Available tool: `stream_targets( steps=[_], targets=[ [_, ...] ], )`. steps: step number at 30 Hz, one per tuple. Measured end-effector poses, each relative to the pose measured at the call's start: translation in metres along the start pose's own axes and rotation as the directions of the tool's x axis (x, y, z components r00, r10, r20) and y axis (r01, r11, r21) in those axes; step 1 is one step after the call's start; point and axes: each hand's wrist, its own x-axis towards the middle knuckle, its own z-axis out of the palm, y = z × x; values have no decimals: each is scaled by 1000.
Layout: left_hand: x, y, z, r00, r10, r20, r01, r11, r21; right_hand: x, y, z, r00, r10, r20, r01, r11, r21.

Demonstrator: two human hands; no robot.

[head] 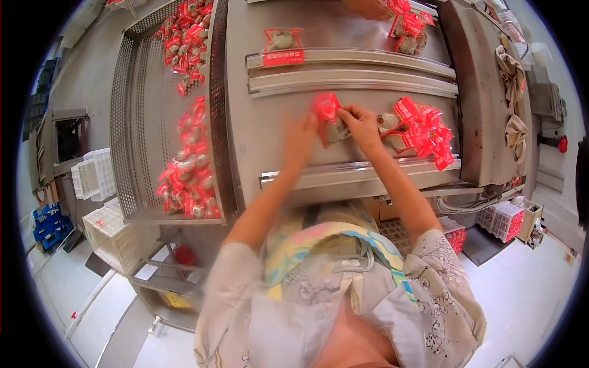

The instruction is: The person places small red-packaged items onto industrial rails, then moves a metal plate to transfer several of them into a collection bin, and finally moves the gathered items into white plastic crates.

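Observation:
My right hand (361, 123) pinches the edge of a red-and-clear plastic packet (339, 129) above the steel bed (267, 133). My left hand (299, 142) is blurred by motion at the packet's left edge; its grip is unclear. To the right lies a pile of similar packets (421, 131), with pale egg-like items inside. A metal sealing bar (359, 172) runs along the near edge of the bed, and two more bars (349, 73) cross it farther away. One flat packet (283, 46) rests with its red end over the far bar.
At the left stands a perforated metal tray (152, 115) holding many packets (193, 179). Another person's hand (368, 8) is at the top beside more packets (409, 34). Cloths (515, 133) lie on the steel housing (483, 115) at right. White crates (108, 234) stand lower left.

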Motion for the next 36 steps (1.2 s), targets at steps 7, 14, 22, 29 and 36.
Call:
stream_targets(
  steps=[7, 14, 22, 29, 36],
  targets=[
    [-8, 37, 0, 989, -129, -66, 128, 992, -13, 4, -1, 21, 1000, -25, 20, 22, 992, 127],
    [2, 36, -50, 968, -53, -243, 88, 987, 135, 28, -17, 42, 998, 5, 56, 33, 757, -653],
    [21, 30, -71, 917, -342, -205, 319, 937, -141, 61, -16, 53, 987, 122, 105, -34, 797, -603],
    [41, 53, -61, 933, -298, -202, 278, 953, -122, 62, 5, 54, 998, 45, -37, -53, 968, -244],
    [28, 68, -69, 967, -21, -253, 138, 881, 452, 46, -41, 63, 845, -484, -226, 326, 802, -500]
  ],
)
